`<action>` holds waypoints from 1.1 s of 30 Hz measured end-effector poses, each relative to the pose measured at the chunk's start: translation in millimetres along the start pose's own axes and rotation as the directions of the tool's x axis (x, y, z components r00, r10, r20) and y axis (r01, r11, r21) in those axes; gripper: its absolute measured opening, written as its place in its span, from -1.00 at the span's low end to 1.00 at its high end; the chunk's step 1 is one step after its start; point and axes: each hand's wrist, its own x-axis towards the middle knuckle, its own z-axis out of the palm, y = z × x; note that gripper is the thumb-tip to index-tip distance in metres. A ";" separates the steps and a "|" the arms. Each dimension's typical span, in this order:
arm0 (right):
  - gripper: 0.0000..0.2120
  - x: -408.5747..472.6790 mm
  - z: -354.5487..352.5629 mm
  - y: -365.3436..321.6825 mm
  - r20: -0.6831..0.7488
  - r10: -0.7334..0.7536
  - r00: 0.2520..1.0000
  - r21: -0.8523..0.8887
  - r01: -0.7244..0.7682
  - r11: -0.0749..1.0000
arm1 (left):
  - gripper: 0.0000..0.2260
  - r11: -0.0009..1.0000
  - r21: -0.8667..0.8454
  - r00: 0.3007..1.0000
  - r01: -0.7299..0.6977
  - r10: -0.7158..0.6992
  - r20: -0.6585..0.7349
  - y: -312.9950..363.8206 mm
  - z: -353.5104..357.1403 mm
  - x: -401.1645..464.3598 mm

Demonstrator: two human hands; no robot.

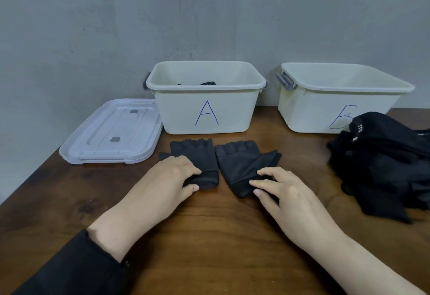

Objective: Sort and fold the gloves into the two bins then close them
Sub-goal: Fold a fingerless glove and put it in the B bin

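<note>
The left hand point(173, 177) pinches the cuff of the left glove point(195, 155); the right hand point(282, 192) pinches the right glove point(242, 166) beside it. Bin A point(206, 108) stands beyond both.

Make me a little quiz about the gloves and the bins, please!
1. True or false: bin A has its lid on.
2. Where does the pile of black gloves lie? a) inside bin B b) on the table, in front of bin B c) on the lids
3. Fill in: each of the hands, left and right, is at the cuff of one ____.

Key
1. False: both bins are open, and the lids lie stacked left of bin A.
2. b
3. Glove: the left glove and the right glove lie side by side in front of bin A.
</note>
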 end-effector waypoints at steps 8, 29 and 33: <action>-0.52 3.1 -6.1 -15.5 -0.130 -0.050 0.990 0.011 0.052 0.999 | -0.88 0.995 0.097 0.960 -0.029 0.055 -0.275 2.9 -7.6 2.6; -0.96 45.9 -6.5 -68.5 -0.074 0.355 0.932 0.753 -0.181 0.632 | -0.57 0.837 -0.543 0.878 0.071 -0.311 -0.365 3.2 -13.0 0.2; -0.92 51.9 -19.5 -63.3 0.085 0.570 0.817 0.949 -0.240 0.203 | -0.65 0.856 -0.502 0.798 0.126 -0.388 -0.461 6.7 -7.4 2.9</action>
